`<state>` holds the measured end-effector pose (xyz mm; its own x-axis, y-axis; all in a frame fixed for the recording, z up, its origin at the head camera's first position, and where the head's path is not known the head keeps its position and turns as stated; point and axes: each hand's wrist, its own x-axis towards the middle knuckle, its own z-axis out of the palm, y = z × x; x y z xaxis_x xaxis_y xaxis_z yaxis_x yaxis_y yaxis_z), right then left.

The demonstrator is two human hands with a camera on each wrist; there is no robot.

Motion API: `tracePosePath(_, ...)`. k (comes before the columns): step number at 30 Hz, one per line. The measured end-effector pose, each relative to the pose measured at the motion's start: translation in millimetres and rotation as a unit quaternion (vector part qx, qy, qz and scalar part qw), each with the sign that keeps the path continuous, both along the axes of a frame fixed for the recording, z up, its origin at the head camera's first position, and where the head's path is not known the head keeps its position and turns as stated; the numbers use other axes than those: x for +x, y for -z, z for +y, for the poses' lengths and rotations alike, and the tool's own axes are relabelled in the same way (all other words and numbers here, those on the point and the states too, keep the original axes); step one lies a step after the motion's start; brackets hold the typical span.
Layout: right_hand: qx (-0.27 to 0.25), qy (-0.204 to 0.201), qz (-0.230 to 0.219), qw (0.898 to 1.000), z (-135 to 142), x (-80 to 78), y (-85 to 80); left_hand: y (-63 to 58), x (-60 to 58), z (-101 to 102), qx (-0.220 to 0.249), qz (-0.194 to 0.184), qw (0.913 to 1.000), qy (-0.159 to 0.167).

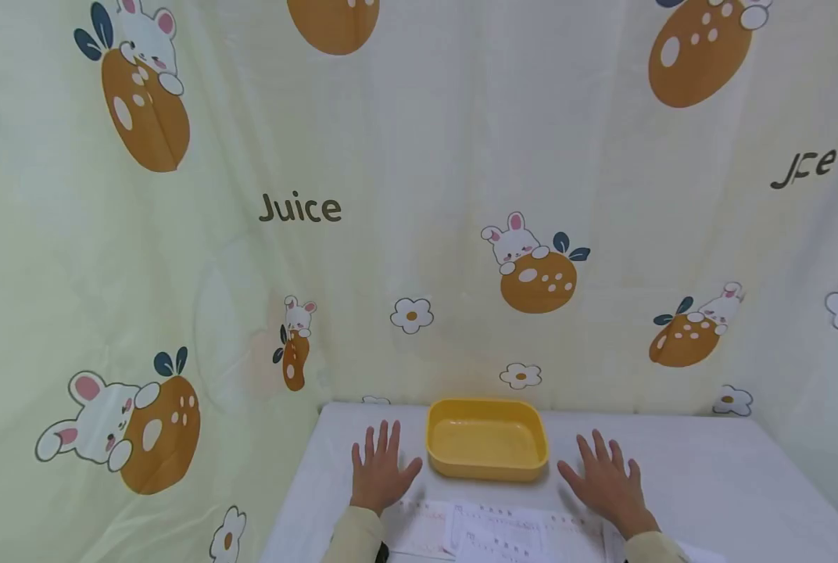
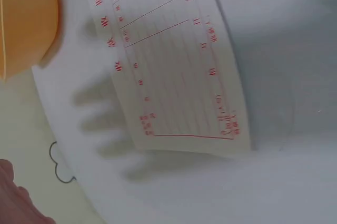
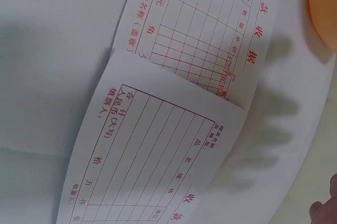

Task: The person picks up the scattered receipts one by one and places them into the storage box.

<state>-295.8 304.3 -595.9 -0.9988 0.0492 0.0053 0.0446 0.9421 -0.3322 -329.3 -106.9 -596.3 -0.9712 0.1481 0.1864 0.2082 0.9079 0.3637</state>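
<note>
My left hand (image 1: 379, 473), fingers straight and spread, is held to the left of a yellow plastic basin (image 1: 485, 472). On the basin's other side my right hand (image 1: 607, 483) is spread in the same way, thumb toward the basin. Neither holds anything; finger shadows fall on the table in both wrist views. Between the wrists lie several printed paper receipt forms (image 1: 496, 525), some overlapping. In the left wrist view one form (image 2: 174, 76) has red print; in the right wrist view one form (image 3: 142, 145) overlaps another (image 3: 205, 29). Only a few fingertips (image 3: 325, 211) show there.
A white-covered table (image 1: 700, 469) carries everything. A pale curtain (image 1: 405, 250) printed with rabbits, orange fruit and flowers hangs behind the table's far edge and along the sides. The basin stands near that far edge, with no contents visible inside.
</note>
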Motion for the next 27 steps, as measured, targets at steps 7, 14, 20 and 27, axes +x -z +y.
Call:
tracePosePath(7,-0.016,0.014,0.003,1.0,13.4,4.6,2.3,-8.3,-23.6,10.2,0.003,0.014,0.9998,0.015)
tracePosePath(14,-0.003,0.013,0.01,1.0,25.3,17.6,7.0,-30.2,-46.8,21.3,0.033,-0.008,0.9988,0.035)
tracePosePath(20,0.01,0.005,0.016,1.0,18.6,26.7,8.4,-37.7,-52.6,22.0,0.053,-0.043,0.997,0.036)
tracePosePath(27,-0.004,0.023,-0.015,1.0,10.9,34.2,16.9,-32.7,-55.8,27.9,0.05,-0.067,0.9947,0.059)
